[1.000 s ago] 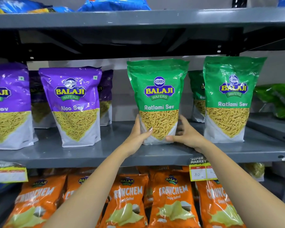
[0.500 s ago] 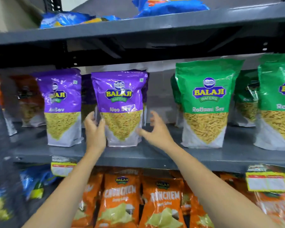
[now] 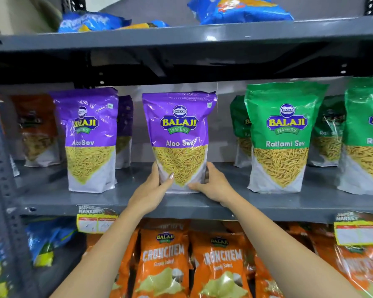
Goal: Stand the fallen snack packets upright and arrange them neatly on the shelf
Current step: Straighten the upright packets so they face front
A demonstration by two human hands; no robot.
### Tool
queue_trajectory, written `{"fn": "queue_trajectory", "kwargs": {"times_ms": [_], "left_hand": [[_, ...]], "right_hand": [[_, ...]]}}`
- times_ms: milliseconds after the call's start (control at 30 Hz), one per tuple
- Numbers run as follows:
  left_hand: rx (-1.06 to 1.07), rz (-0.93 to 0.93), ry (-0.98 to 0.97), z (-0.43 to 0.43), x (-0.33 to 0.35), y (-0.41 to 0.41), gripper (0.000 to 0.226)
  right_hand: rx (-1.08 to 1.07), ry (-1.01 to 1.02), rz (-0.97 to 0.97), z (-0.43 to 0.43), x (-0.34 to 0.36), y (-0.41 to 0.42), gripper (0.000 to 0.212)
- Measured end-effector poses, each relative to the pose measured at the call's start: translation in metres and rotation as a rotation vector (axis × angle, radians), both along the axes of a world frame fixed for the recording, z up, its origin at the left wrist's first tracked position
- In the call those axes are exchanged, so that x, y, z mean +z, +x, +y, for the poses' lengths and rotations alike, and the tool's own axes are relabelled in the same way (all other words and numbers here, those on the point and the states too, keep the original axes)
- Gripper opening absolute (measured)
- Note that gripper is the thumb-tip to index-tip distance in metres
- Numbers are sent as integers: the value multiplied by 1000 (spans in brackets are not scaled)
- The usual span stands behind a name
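Hands on purple packet, middle shelf.

Left hand (image 3: 154, 190) and right hand (image 3: 213, 186) clasp the lower sides of a purple Aloo Sev packet (image 3: 179, 138), thumbs across its front, fingers wrapped behind. Packet stands upright on the grey shelf (image 3: 202, 204), near the front edge, base touching the shelf. Second purple packet (image 3: 91, 138) stands upright to the left, apart from it, with another purple one behind. Green Ratlami Sev packet (image 3: 283, 136) upright to the right, well apart; more green packets behind and further right. Orange-brown packet (image 3: 38, 130) at back left, blurred, possibly upright. Orange Crunchem bags (image 3: 164, 263) on the shelf below, blue bags (image 3: 239, 8) lying on the shelf above. Price tags (image 3: 96, 220) hang on the shelf edge.
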State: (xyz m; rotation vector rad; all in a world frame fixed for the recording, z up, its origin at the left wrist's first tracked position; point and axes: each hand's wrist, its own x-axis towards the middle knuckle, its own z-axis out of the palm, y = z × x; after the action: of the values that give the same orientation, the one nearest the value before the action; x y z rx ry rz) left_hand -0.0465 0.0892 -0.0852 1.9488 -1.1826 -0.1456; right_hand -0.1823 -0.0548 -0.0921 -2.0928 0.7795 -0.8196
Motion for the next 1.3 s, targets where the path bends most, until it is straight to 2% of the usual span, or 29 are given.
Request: {"fn": "queue_trajectory", "kwargs": {"times_ms": [67, 200, 367, 500, 633, 833, 900, 933, 967, 1033, 1100, 1133, 1200, 1300], "left_hand": [[-19, -30, -3, 1, -1, -1, 65], [-23, -46, 3, 3, -2, -2, 63], [-13, -65, 2, 5, -4, -1, 64], [-14, -69, -3, 7, -3, -2, 64], [-2, -70, 5, 6, -3, -2, 65], [-1, -53, 3, -1, -10, 6, 68], [31, -46, -127, -5, -14, 13, 71], [63, -57, -252, -5, -17, 13, 70], [105, -104, -409, -5, -20, 11, 64], [182, -277, -762, -4, -27, -7, 47], [109, -376, -945, -11, -31, -44, 36], [-11, -361, -935, -18, -31, -68, 35], [-250, -219, -761, -36, -26, -115, 38], [-421, 121, -383, -64, -11, -170, 64]], "right_hand": [[-14, 0, 21, -1, 0, -4, 89], [-26, 51, -6, -5, -2, -4, 113], [-4, 85, -16, -7, -2, -4, 106], [-4, 85, -18, -9, -4, -3, 108], [-20, 74, -17, -9, -5, -3, 99], [-19, 71, -20, -3, -2, -6, 100], [-14, 71, -32, 6, 1, -13, 111], [-29, 82, -68, 12, 3, -20, 112], [-59, 84, -142, 18, 5, -31, 105], [-183, 0, -383, 24, 5, -61, 63], [-412, -145, -618, 20, 8, -101, 26], [-527, -195, -718, 12, 10, -121, 22], [-672, -192, -792, -12, 13, -156, 31], [-680, 11, -540, -54, 10, -186, 53]]}}
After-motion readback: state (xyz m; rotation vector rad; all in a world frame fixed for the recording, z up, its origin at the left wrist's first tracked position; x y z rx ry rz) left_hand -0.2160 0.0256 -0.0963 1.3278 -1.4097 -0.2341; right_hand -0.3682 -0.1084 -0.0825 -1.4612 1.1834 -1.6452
